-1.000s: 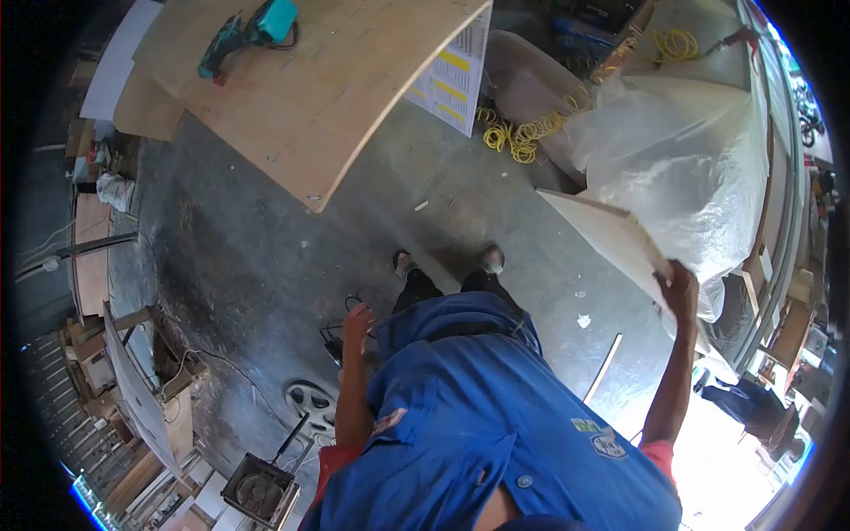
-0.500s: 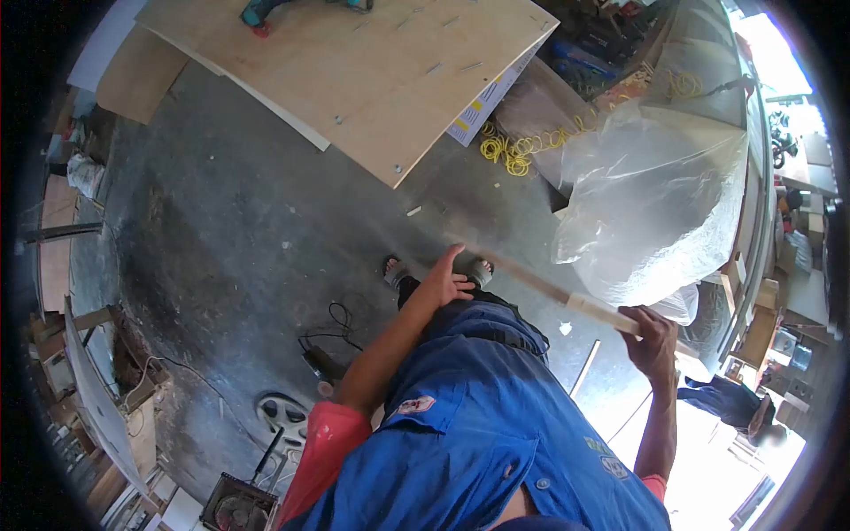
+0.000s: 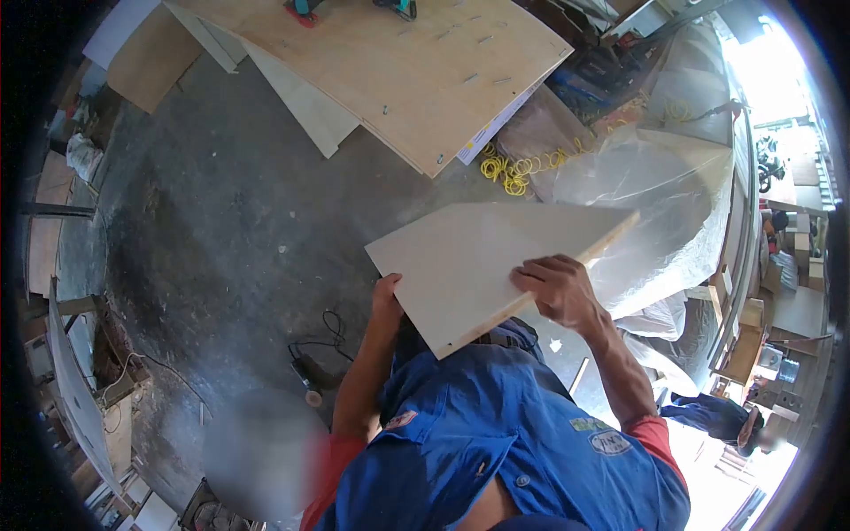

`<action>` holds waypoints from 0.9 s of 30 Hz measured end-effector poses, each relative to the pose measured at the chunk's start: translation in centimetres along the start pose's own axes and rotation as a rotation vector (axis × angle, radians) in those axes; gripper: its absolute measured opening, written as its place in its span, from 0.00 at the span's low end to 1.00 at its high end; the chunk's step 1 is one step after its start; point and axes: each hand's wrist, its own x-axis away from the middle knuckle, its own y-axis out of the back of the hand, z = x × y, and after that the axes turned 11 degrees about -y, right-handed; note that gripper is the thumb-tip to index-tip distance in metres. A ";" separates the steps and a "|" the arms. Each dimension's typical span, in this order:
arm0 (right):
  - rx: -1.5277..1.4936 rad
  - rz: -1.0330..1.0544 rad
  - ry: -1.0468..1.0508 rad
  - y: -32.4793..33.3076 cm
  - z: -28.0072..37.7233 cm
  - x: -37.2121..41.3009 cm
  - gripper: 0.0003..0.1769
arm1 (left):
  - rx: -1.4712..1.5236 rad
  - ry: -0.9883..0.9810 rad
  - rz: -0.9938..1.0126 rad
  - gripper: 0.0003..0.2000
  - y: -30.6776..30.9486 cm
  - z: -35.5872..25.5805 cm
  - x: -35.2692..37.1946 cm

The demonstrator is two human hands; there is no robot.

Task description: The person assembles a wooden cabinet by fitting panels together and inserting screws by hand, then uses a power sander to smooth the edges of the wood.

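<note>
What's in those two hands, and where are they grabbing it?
A white board: the left hand grips its short left edge, the right hand its long edge nearer the body.

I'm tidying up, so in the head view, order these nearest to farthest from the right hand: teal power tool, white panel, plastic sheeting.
1. White panel: in the right hand.
2. Plastic sheeting: right side.
3. Teal power tool: on the wooden board, top edge.

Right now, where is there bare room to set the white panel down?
Left of the white panel, concrete floor lies mostly bare between the plywood sheet and the corded power tool. It is crowded on the right, with yellow coiled hose and clear plastic sheeting; metal fasteners dot the plywood sheet.
</note>
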 end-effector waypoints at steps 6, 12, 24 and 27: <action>0.098 -0.045 0.136 -2.7 -2.7 -5.9 0.20 | 0.266 0.265 -0.244 0.23 -2.2 -0.7 -5.7; 0.145 -0.068 0.228 -4.2 -5.4 -10.8 0.12 | 0.170 0.154 -0.303 0.24 1.8 7.4 -13.0; 0.341 -0.359 -0.039 -5.1 -7.0 -14.0 0.21 | -0.288 -0.230 -0.185 0.23 5.0 8.4 -16.6; 0.090 -0.708 -0.394 -7.1 -5.3 -13.4 0.36 | -0.363 -0.501 -0.073 0.28 -6.2 -6.6 -9.4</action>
